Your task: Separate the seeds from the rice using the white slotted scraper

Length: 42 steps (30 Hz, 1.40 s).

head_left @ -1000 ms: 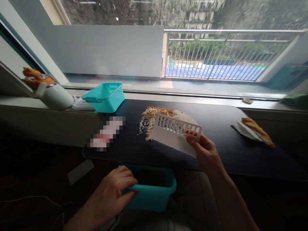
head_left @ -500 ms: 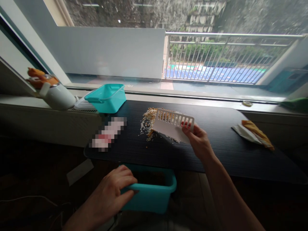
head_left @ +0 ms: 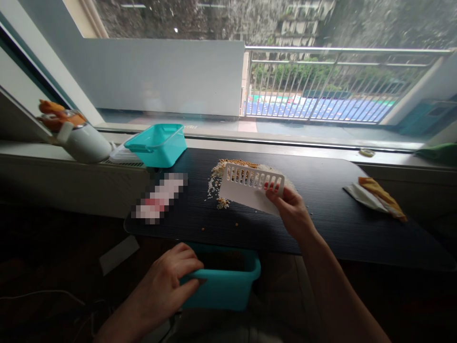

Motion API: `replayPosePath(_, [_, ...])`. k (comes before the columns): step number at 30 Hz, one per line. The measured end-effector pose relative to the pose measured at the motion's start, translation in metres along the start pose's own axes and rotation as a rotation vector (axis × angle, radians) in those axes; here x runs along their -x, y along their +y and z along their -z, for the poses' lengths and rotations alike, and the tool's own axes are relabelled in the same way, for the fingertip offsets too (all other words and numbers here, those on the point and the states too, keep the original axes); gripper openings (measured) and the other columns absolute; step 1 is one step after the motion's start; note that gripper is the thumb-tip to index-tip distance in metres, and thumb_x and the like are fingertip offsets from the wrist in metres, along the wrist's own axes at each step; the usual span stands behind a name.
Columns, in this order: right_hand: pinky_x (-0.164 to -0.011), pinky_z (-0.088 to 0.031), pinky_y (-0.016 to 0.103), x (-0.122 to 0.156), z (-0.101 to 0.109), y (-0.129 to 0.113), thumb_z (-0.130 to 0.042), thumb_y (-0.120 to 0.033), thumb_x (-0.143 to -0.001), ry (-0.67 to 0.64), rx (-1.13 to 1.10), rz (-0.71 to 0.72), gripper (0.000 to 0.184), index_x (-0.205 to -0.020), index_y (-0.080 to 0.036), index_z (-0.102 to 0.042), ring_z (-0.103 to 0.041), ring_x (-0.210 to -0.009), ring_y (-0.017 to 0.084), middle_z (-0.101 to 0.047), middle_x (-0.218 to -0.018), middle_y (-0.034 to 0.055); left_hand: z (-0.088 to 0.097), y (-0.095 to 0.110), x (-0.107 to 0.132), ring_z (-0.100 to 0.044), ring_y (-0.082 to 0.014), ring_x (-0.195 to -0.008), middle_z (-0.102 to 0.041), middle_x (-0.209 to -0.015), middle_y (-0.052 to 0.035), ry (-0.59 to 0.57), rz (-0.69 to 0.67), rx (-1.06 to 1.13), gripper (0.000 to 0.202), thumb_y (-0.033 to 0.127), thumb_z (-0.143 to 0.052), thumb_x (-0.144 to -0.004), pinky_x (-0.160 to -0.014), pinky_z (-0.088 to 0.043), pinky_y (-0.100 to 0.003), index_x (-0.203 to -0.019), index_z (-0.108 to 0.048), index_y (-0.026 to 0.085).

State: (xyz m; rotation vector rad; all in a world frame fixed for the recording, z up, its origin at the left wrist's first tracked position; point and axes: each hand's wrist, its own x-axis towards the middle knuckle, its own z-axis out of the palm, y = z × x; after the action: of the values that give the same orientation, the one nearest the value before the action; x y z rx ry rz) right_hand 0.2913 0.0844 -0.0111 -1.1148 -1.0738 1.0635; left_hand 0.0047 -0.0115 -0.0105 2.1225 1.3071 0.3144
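Observation:
My right hand (head_left: 294,207) pinches the right end of a thin white plastic plate with a row of slots (head_left: 246,193). The plate stands tilted in front of a spread of white and orange-brown grains (head_left: 237,163) on the dark table, hiding part of it. A small clump of grains (head_left: 223,204) lies by its lower left edge, and a few loose ones are scattered nearer the table's front edge. Below that edge, my left hand (head_left: 174,271) grips the left rim of a teal plastic bin (head_left: 221,290). Dark contents inside the bin are hard to make out.
Another teal container (head_left: 166,145) stands at the table's back left, beside a white pot (head_left: 87,143) on the sill. A blurred-out pinkish item (head_left: 160,197) lies at left. At right rests a yellow and white packet (head_left: 378,197). The window runs along the back.
The slotted plate in my right hand has shifted a little left. More grains show behind it, and loose ones lie closer to the front edge. My left hand stays on the bin.

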Motion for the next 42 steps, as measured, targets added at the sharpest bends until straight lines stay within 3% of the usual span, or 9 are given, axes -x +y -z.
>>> replayPosePath(7, [-0.091,-0.049,0.041,0.011,0.009,-0.005,-0.08,-0.045,-0.067,-0.034,0.024,-0.031,0.03,-0.09,-0.025,-0.077,-0.067,-0.095,0.025,-0.076,-0.095,0.0036,0.001,-0.004,0.001,-0.055,-0.0191,-0.092,-0.062,-0.087,-0.0014,0.008,-0.029,-0.002,0.016,0.01,-0.054,-0.082,-0.079,-0.043,-0.029,-0.081,-0.066,0.02])
replayPosePath(15, [-0.089,-0.052,0.039,0.047,0.062,-0.002,-0.085,-0.043,-0.061,0.108,0.059,-0.093,0.032,-0.085,-0.025,-0.078,-0.068,-0.095,0.027,-0.077,-0.093,0.0051,-0.001,-0.002,0.0,-0.055,-0.0192,-0.092,-0.062,-0.087,-0.0017,0.031,-0.073,0.004,0.013,0.011,-0.055,-0.083,-0.083,-0.043,-0.029,-0.08,-0.065,0.019])
replayPosePath(18, [-0.087,-0.053,0.036,0.059,0.07,0.0,-0.084,-0.041,-0.063,0.102,0.064,-0.109,0.028,-0.085,-0.026,-0.078,-0.069,-0.093,0.025,-0.077,-0.093,0.0042,0.0,-0.003,0.0,-0.055,-0.018,-0.091,-0.061,-0.086,-0.0013,0.036,-0.091,0.01,0.012,0.014,-0.055,-0.085,-0.087,-0.042,-0.029,-0.08,-0.065,0.02])
replayPosePath(25, [-0.095,-0.05,0.039,0.058,0.033,0.002,-0.081,-0.041,-0.068,0.134,0.06,-0.022,0.023,-0.087,-0.028,-0.078,-0.068,-0.096,0.024,-0.077,-0.094,0.0022,0.011,-0.015,0.012,-0.056,-0.0164,-0.088,-0.058,-0.088,-0.0009,0.027,-0.021,0.068,0.015,0.017,-0.053,-0.087,-0.078,-0.045,-0.026,-0.081,-0.066,0.021])
replayPosePath(32, [-0.093,-0.051,0.038,0.071,0.014,0.017,-0.079,-0.042,-0.071,-0.007,0.031,-0.104,0.025,-0.09,-0.027,-0.078,-0.068,-0.095,0.024,-0.076,-0.095,0.0042,0.012,-0.02,0.016,-0.055,-0.0168,-0.089,-0.058,-0.087,-0.0009,0.051,-0.029,0.063,0.014,0.017,-0.054,-0.087,-0.078,-0.044,-0.026,-0.08,-0.066,0.021])
replayPosePath(37, [-0.097,-0.048,0.038,0.058,0.009,0.017,-0.079,-0.043,-0.071,0.115,0.031,-0.031,0.023,-0.089,-0.028,-0.077,-0.066,-0.1,0.023,-0.076,-0.097,0.0026,0.015,-0.02,0.016,-0.055,-0.0168,-0.089,-0.059,-0.086,-0.0007,0.05,-0.019,0.07,0.015,0.018,-0.053,-0.087,-0.077,-0.043,-0.026,-0.08,-0.066,0.021])
replayPosePath(42, [-0.096,-0.048,0.037,0.055,-0.004,0.015,-0.077,-0.043,-0.073,-0.033,0.045,-0.086,0.024,-0.091,-0.028,-0.077,-0.067,-0.099,0.023,-0.076,-0.098,0.0027,0.021,-0.026,0.024,-0.056,-0.0172,-0.088,-0.06,-0.087,-0.0011,0.056,0.024,0.034,0.016,0.017,-0.052,-0.084,-0.077,-0.044,-0.026,-0.079,-0.067,0.022])
